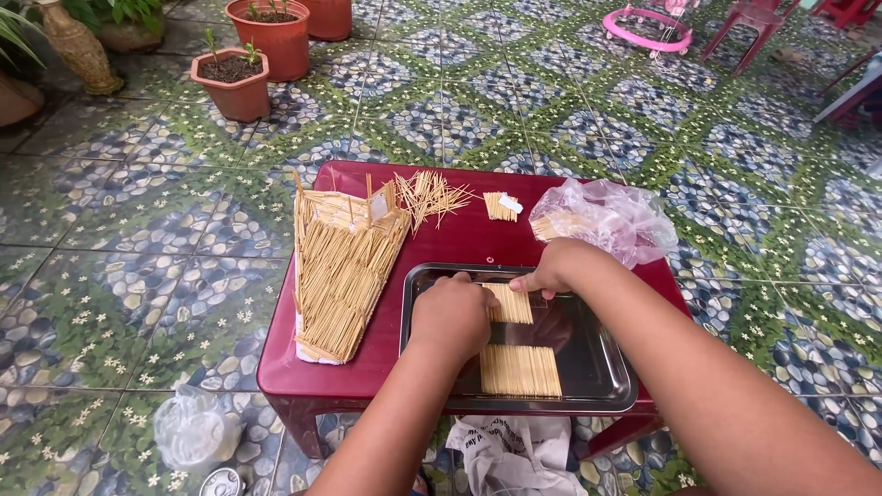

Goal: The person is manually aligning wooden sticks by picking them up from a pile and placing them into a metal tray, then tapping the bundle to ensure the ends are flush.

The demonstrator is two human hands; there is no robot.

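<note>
A dark metal tray [602, 372] sits on a low dark-red plastic table [459, 239]. Two flat mats of toothpicks lie side by side in it: an upper mat [511, 303] and a lower mat [520, 370]. My left hand [450, 317] rests with curled fingers on the left edge of the upper mat. At that mat's top right corner my right hand [549, 271] presses down with its fingertips. Left of the tray stands a boat-shaped model made of toothpicks [340, 271].
Loose toothpicks [430, 196] and a small glued bundle [501, 206] lie at the table's far side beside a clear plastic bag of toothpicks [602, 219]. Terracotta plant pots [234, 83] stand on the tiled floor. A plastic bag [188, 427] and a crumpled white bag [514, 455] lie under the table's front.
</note>
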